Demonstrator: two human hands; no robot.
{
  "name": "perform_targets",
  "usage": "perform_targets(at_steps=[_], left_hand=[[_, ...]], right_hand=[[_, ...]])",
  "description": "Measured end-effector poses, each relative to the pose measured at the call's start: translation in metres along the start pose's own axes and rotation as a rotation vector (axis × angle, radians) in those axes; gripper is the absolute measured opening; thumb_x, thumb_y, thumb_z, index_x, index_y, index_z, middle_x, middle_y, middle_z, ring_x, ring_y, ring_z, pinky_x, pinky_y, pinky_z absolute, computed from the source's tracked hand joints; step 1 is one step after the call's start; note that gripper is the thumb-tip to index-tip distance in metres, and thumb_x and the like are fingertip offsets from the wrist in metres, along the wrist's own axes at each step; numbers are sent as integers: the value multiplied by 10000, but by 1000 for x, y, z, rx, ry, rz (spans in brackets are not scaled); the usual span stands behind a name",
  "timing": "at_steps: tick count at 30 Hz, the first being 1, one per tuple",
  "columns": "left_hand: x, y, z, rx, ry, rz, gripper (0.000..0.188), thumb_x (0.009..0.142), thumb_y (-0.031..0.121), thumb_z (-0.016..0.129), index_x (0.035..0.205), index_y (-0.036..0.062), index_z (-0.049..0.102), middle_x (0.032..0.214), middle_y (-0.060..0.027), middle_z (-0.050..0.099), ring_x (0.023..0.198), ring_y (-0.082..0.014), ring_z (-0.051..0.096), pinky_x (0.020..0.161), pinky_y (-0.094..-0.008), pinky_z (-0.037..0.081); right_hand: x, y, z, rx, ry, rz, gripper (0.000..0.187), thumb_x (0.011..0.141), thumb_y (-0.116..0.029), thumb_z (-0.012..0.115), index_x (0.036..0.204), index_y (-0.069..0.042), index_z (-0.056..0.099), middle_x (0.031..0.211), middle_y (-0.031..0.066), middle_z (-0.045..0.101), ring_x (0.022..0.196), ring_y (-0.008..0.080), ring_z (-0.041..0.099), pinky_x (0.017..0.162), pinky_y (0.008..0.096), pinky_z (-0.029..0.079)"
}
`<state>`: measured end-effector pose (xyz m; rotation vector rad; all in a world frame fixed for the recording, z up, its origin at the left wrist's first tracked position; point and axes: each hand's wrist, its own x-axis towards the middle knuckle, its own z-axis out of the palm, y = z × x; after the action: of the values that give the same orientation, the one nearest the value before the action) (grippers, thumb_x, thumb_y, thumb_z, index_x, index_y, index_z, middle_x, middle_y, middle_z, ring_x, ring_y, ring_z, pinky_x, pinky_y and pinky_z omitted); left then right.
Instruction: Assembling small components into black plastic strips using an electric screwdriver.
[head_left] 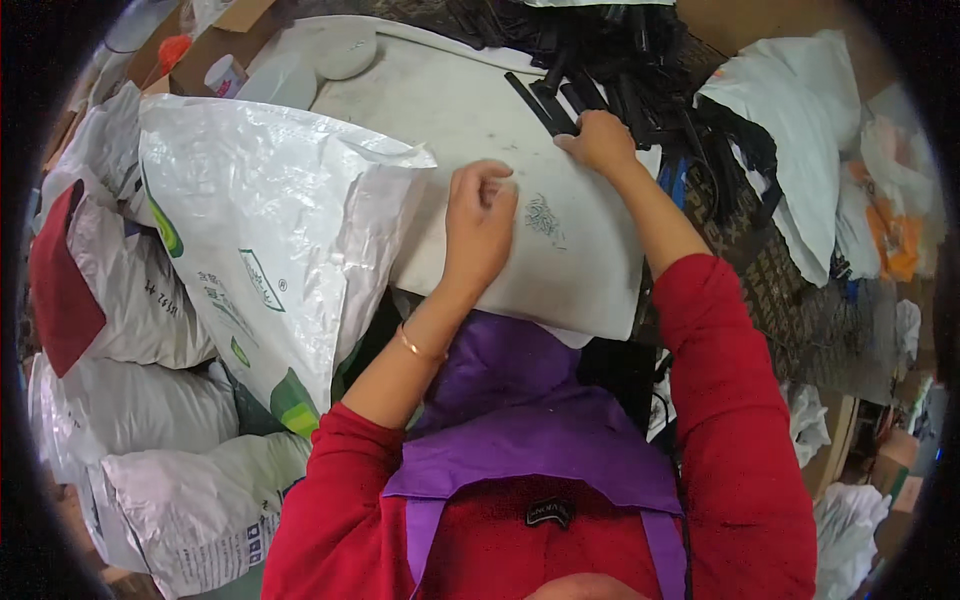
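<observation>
R hand (605, 145) touches black strips (530, 104) at far side of table (590, 285); can't tell if clamped. L hand (480, 222) loosely curled, grip unclear, btwn white bag (275, 200) & dark bits (541, 216).

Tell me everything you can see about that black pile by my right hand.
The black pile is a loose tangle of many slim pieces; whether plastic or fabric is unclear. At its near edge, a few straight strips slant side by side on the pale work surface, and your right hand touches the near end of some.
</observation>
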<state>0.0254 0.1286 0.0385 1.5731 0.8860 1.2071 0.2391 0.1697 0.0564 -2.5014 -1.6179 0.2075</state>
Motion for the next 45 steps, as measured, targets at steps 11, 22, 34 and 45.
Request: perform_targets(at_steps=[11, 22, 34, 45], left_hand=[[183, -34, 114, 915, 3, 147, 359, 756, 337, 560, 1007, 90, 626, 1046, -123, 610, 1013, -308, 551, 856, -483, 388], [179, -39, 87, 1010, -94, 153, 200, 792, 151, 504, 882, 20, 627, 901, -147, 647, 862, -328, 614, 695, -424, 480], [0, 61, 8, -255, -430, -90, 165, 861, 91, 547, 986, -16, 560, 853, -53, 567, 724, -106, 525, 643, -227, 442], [-39, 41, 60, -1355, -26, -961, 254, 912, 195, 481, 1033, -19, 418, 876, -152, 509, 738, -212, 524, 685, -355, 476]], right_hand=[[-51, 26, -10, -54, 89, -27, 184, 737, -117, 549, 870, 0, 600, 834, 229, 630, 826, 378, 618, 750, 445, 488], [-145, 83, -45, 1238, 310, 124, 219, 843, -163, 549, 942, 32, 557, 723, 73, 594, 638, 142, 524, 627, 286, 430], [-179, 21, -57, 1680, 473, -272, 158, 949, -163, 388, 982, -9, 404, 875, 93, 574, 754, 160, 577, 636, 287, 540], [-234, 8, -11, 687, 767, -785, 311, 726, 68, 529, 1018, -34, 554, 948, 150, 588, 875, 319, 580, 757, 351, 478]])
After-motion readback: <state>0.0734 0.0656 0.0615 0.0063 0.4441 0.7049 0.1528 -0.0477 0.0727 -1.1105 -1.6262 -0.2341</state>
